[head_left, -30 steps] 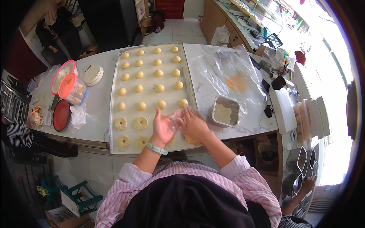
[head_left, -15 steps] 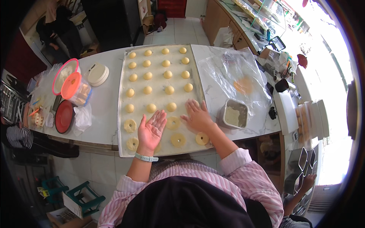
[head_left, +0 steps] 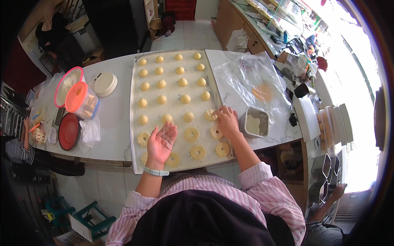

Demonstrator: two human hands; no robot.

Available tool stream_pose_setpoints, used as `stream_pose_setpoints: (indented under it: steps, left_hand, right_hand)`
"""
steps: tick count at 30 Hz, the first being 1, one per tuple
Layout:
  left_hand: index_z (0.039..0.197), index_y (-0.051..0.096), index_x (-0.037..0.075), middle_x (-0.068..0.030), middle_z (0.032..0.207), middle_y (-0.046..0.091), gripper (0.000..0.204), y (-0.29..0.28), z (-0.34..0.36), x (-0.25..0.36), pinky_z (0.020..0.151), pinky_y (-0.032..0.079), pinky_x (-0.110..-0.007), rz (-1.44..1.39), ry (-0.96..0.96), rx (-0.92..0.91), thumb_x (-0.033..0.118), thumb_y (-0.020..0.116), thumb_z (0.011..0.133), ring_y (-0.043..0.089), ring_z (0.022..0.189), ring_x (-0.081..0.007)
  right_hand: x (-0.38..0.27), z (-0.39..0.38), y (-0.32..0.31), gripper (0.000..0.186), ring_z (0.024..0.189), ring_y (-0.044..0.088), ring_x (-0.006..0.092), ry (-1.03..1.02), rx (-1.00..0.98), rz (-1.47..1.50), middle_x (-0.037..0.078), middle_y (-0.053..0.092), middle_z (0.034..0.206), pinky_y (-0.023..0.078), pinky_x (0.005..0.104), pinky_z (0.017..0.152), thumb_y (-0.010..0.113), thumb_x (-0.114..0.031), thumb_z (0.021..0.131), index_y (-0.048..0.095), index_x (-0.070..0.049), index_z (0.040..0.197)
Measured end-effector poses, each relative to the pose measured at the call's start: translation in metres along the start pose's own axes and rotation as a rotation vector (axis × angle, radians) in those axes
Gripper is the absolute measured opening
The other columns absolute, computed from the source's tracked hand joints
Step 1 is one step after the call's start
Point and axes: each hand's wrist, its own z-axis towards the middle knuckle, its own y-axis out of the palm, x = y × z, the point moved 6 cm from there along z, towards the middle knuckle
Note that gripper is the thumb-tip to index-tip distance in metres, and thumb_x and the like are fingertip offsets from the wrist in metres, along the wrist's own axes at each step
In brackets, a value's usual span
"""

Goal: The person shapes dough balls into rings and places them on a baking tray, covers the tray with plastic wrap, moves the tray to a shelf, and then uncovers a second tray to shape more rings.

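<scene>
My right hand (head_left: 227, 121) is bent over a flattened dough round (head_left: 210, 115) near the right edge of the baking tray (head_left: 137, 164). Its fingers are drawn together and touch the round's right side; the fingertips are partly hidden. My left hand (head_left: 162, 143), with a pale watch band at the wrist, is held palm up above the tray, open, with light flour marks and nothing in it. Rows of smooth dough balls (head_left: 185, 99) fill the far part of the tray. In the near rows lie several flat dough rings (head_left: 198, 152) with a small hole in the middle.
A square metal tin of flour (head_left: 257, 123) stands right of the tray, before a clear plastic sheet (head_left: 256, 76). On the left are a white scale (head_left: 105, 84), a lidded tub (head_left: 84, 102) and a red plate (head_left: 69, 131). Other people are at the far left and lower right.
My right hand has gone from flat over the tray to bent fingers on the right-hand round. A dough ball there is now flattened. My left hand stays nearly in place.
</scene>
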Motion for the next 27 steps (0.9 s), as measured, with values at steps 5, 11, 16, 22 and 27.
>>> stream_pose_setpoints:
  steps: [5, 11, 16, 22, 27]
  left_hand:
    - [0.115, 0.053, -0.005, -0.0161, 0.112, 0.058, 0.039, -0.004, 0.003, -0.001, 0.097, 0.045, -0.039, 0.006, -0.031, 0.013, 0.026, 0.042, 0.094, 0.054, 0.109, -0.0285]
    - [0.113, 0.054, -0.004, -0.0159, 0.107, 0.061, 0.037, -0.011, 0.003, -0.008, 0.095, 0.046, -0.038, 0.071, -0.078, 0.031, 0.026, 0.044, 0.094, 0.057, 0.105, -0.0281]
    - [0.111, 0.057, -0.002, -0.013, 0.103, 0.062, 0.035, -0.006, 0.009, -0.052, 0.089, 0.047, -0.033, 0.31, -0.271, -0.069, 0.027, 0.045, 0.094, 0.059, 0.099, -0.0242]
    - [0.097, 0.062, 0.001, -0.0045, 0.094, 0.061, 0.024, 0.011, 0.006, -0.059, 0.079, 0.047, -0.025, 0.533, -0.028, 0.009, 0.023, 0.057, 0.09, 0.057, 0.087, -0.0108]
    - [0.094, 0.062, 0.001, -0.0026, 0.088, 0.061, 0.019, -0.004, 0.009, -0.044, 0.069, 0.045, -0.024, 0.765, 0.19, 0.071, 0.019, 0.06, 0.088, 0.056, 0.078, -0.008]
  right_hand:
    - [-0.002, -0.001, 0.004, 0.023, 0.109, 0.044, 0.0231, -0.003, -0.139, -0.034, 0.003, 0.049, 0.11, 0.032, 0.042, 0.088, 0.059, -0.008, 0.075, 0.065, -0.017, 0.094]
    - [-0.013, -0.004, 0.005, 0.022, 0.112, 0.039, 0.0232, -0.054, -0.153, -0.106, 0.007, 0.043, 0.12, 0.03, 0.0461, 0.087, 0.059, -0.018, 0.079, 0.061, -0.013, 0.1]
    - [0.002, -0.005, 0.036, 0.03, 0.113, 0.038, 0.0274, 0.01, -0.154, -0.105, 0.01, 0.041, 0.12, 0.031, 0.0462, 0.088, 0.059, -0.024, 0.082, 0.055, -0.007, 0.105]
    - [-0.096, -0.03, -0.008, 0.028, 0.11, 0.041, 0.0301, -0.14, -0.068, 0.249, 0.012, 0.045, 0.115, 0.031, 0.0442, 0.09, 0.061, -0.024, 0.08, 0.054, -0.006, 0.1]
    - [-0.144, -0.043, -0.031, 0.027, 0.113, 0.038, 0.0322, -0.18, 0.067, 0.063, 0.012, 0.043, 0.122, 0.028, 0.0436, 0.092, 0.062, -0.02, 0.079, 0.055, -0.007, 0.101]
